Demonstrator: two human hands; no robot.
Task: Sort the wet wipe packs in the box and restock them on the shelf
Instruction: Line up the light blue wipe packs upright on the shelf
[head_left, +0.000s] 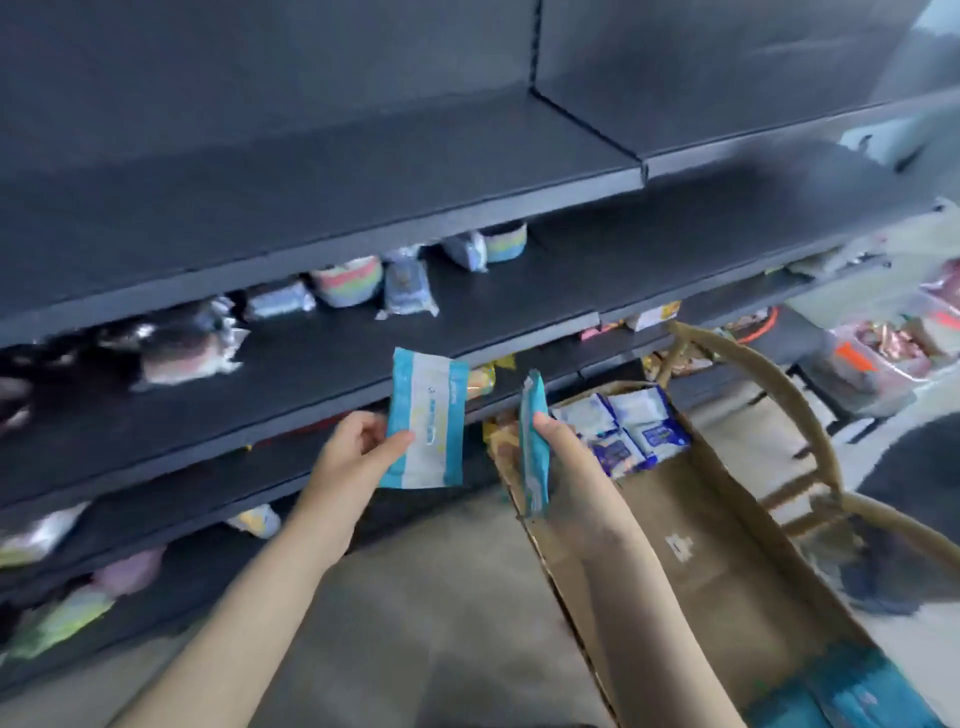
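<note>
Wooden chair (748, 353) (clear bins (862, 369) near).

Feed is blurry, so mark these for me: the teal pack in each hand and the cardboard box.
Left-hand teal pack (427, 421): head view, middle of its front face.
Right-hand teal pack (534, 467): head view, its narrow side edge, below the thumb.
Cardboard box (727, 525): head view, bare inner surface.

The flat teal wet wipe pack (426, 421) and the edge-on teal pack (532, 467) are smooth plastic film with a slight sheen, as are the blue-and-white packs (639, 426). The cardboard box (727, 545) is brown and matt. The shelf board (363, 364) is dark grey, matt. The chair frame (795, 395) looks like pale wood.
</note>
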